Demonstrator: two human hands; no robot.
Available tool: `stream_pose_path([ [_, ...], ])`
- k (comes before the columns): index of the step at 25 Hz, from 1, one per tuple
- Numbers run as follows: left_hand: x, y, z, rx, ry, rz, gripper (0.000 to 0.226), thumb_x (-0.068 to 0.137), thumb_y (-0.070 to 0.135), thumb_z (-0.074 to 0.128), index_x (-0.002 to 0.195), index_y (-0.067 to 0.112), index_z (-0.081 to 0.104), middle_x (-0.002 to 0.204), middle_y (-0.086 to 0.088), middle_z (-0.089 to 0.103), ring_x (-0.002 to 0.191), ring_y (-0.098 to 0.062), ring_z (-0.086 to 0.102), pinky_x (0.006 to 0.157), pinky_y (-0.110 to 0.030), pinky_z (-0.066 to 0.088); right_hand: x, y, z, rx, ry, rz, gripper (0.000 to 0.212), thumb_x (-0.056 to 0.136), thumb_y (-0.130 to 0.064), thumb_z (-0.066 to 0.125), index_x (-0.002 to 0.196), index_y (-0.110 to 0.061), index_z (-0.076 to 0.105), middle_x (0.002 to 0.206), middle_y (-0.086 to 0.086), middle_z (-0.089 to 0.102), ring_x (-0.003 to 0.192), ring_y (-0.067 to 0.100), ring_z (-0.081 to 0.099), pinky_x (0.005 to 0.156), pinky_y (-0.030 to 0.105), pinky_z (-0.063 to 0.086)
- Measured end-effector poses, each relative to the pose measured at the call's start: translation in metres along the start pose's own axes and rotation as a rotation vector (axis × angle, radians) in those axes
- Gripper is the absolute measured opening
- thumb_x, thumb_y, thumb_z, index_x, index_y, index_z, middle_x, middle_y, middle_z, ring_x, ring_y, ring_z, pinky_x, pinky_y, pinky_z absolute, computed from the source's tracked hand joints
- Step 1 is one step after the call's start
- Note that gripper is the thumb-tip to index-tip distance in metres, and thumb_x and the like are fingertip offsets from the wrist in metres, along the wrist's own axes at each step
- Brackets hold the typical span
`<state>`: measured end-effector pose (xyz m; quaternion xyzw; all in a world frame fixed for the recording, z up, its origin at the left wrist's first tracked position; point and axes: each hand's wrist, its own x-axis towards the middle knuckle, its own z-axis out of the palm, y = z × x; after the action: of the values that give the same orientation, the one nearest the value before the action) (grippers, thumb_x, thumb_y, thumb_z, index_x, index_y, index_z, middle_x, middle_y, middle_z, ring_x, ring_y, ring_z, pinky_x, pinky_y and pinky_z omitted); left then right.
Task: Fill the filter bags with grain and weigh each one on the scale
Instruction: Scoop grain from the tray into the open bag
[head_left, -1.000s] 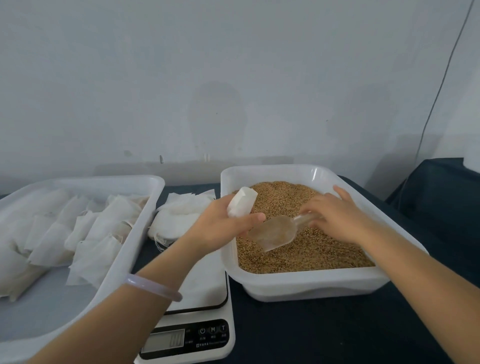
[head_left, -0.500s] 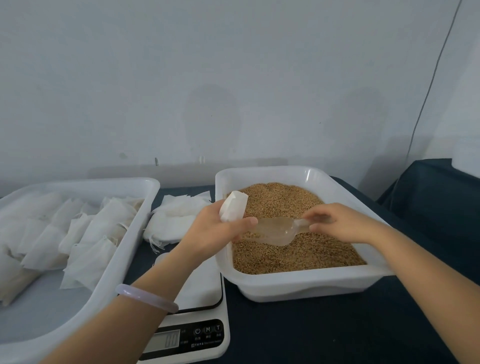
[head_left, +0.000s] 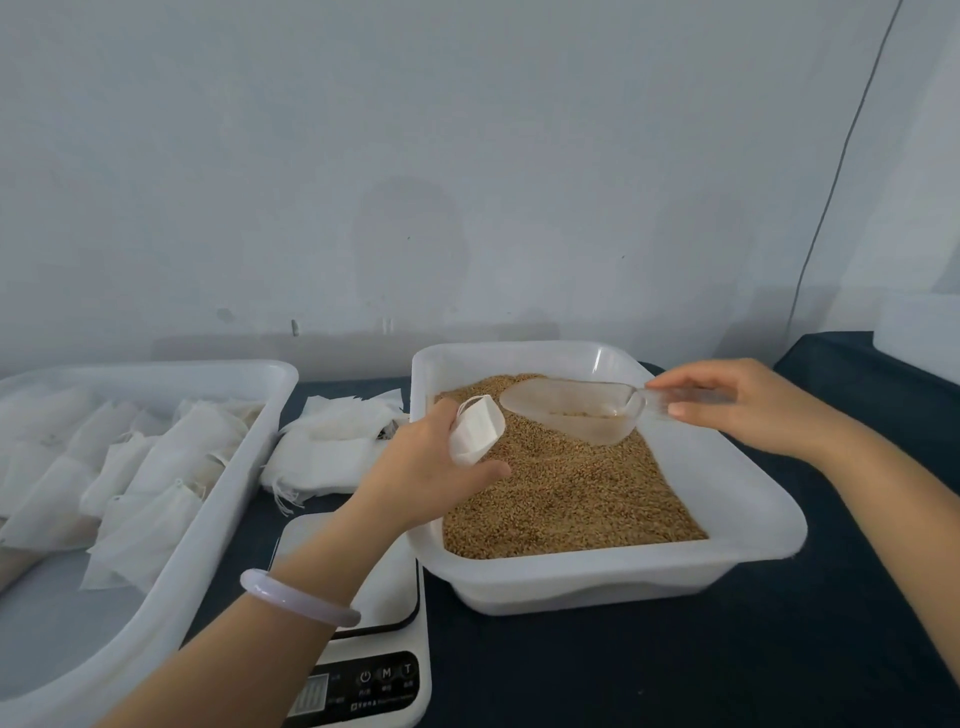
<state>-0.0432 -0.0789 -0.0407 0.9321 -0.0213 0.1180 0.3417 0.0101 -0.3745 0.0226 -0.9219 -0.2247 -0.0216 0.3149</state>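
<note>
Holding 1 filter bag (head_left: 475, 431) over the grain (head_left: 571, 493), my left hand (head_left: 421, 467) curls round it. My right hand (head_left: 743, 405) pinches the scoop (head_left: 566, 410) handle. The scoop lies left to right, its mouth just right of the bag. My arm hides part of the scale (head_left: 363, 675), and its screen is blurry.

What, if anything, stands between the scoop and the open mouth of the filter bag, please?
Nothing visible does. The scoop in the right hand hangs over the grain, its lip just beside the open mouth of the filter bag; the left hand grips the bag lower down, clear of the opening.
</note>
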Motion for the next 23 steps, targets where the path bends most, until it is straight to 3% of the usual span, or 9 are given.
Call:
stream_pose_path([
  [3,0.001,0.001,0.003,0.004,-0.023,0.002,0.043,0.07,0.054,0.072,0.087,0.027,0.042,0.078,0.01,0.052,0.065,-0.003,0.049,0.05,-0.021,0.031,0.001,-0.006,-0.009,-0.029,0.008,-0.012,0.028,0.087,-0.022,0.065,0.096,-0.049,0.062,0.11,-0.027,0.059,0.113,0.002,0.051,0.103,0.033,0.034],
  [10,0.004,0.007,0.011,-0.031,0.0,-0.007,0.045,0.068,0.059,0.07,0.079,0.03,0.037,0.075,0.011,0.05,0.061,-0.003,0.047,0.043,-0.014,0.032,0.013,-0.034,-0.025,-0.256,-0.014,-0.054,0.032,0.086,-0.025,0.065,0.09,-0.056,0.057,0.107,-0.024,0.061,0.109,-0.001,0.048,0.099,0.024,0.027],
  [16,0.002,0.002,0.011,-0.209,0.049,-0.06,0.046,0.067,0.058,0.072,0.086,0.029,0.042,0.083,0.008,0.056,0.069,-0.008,0.056,0.054,-0.023,0.043,0.012,-0.044,-0.036,-0.308,0.003,-0.066,0.03,0.085,-0.026,0.066,0.089,-0.055,0.059,0.112,-0.021,0.062,0.119,0.007,0.049,0.109,0.036,0.032],
  [23,-0.002,0.006,0.013,-0.174,-0.004,-0.014,0.058,0.062,0.06,0.075,0.106,0.032,0.049,0.092,0.014,0.058,0.078,-0.002,0.057,0.057,-0.02,0.048,0.013,-0.047,-0.025,-0.311,-0.048,-0.092,0.031,0.086,-0.028,0.064,0.09,-0.057,0.056,0.1,-0.032,0.054,0.118,0.005,0.047,0.102,0.027,0.029],
])
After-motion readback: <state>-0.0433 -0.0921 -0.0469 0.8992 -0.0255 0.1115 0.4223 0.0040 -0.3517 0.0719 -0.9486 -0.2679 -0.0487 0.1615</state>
